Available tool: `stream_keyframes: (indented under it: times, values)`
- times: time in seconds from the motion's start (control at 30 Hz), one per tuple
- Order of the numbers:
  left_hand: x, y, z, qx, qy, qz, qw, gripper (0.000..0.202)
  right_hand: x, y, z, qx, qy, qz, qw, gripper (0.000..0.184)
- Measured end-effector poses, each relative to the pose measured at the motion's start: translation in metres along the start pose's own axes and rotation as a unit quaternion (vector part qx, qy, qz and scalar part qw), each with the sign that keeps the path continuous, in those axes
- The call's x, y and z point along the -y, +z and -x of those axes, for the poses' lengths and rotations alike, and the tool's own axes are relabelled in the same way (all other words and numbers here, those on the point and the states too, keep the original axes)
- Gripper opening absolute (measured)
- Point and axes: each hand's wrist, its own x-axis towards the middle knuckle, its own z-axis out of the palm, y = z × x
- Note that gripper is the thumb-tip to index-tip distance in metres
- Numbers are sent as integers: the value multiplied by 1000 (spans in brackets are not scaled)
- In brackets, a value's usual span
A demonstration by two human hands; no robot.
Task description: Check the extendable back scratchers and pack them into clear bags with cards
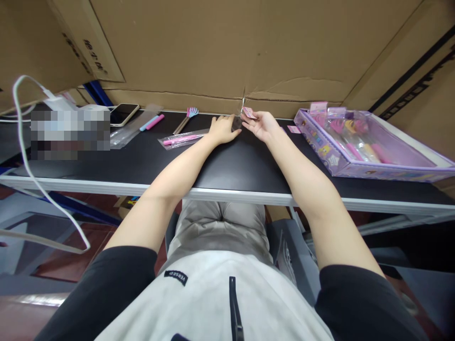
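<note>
The right hand [263, 127] pinched a pink card [249, 112].
The card was near the black table's [245, 166] back edge. The left hand [223, 130] lay palm-down by clear plastic [236, 123]; its grip couldn't be told.

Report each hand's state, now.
Left hand: palm down at clear plastic; whether its grip is closed cannot be told.
Right hand: holding a pink card.

Even light leaves soft glare on the black tabletop [245, 166]; outer edges look stretched.
</note>
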Motion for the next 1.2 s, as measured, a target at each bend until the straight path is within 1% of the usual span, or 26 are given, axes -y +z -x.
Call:
stream_keyframes:
  times: [0.13, 0.23, 0.33, 0.43, 0.57, 0.77, 0.9, 0.97, 1.07, 1.2]
  values:
    - [-13, 5, -3, -6, -35, 21, 999, 70, 3, 5, 7, 3, 1, 7, 1000, 24]
    - [-17, 8, -4, -9, -36, 31, 999, 69, 8, 10, 15, -9, 9, 11, 1000, 22]
    - [-16, 10, -3, -6, -23, 29, 999, 71, 11, 13, 21, -22, 21, 36, 999, 20]
    - [-12, 11, -2, -1, -10, 17, 1000, 70, 11, 13, 24, -44, 26, 91, 995, 18]
    - [-10, 10, -1, -3, 14, 8, 1000, 66, 7, 12, 22, -67, 27, 160, 984, 22]
    - [-15, 3, 3, 20, 6, -2, 1000, 60, 2, 10, 19, -99, 14, 238, 966, 18]
    - [-13, 5, 2, 19, 8, 6, 1000, 57, -2, 8, 14, -112, 15, 264, 958, 15]
    - [-9, 9, -1, 12, 12, 14, 1000, 56, -6, 8, 11, -120, 9, 258, 959, 15]
    - [-3, 15, -5, 0, 26, 32, 999, 58, -11, 7, 9, -128, -18, 254, 959, 20]
    - [-1, 17, -7, -4, 33, 39, 999, 59, -14, 5, 7, -137, -66, 292, 944, 23]
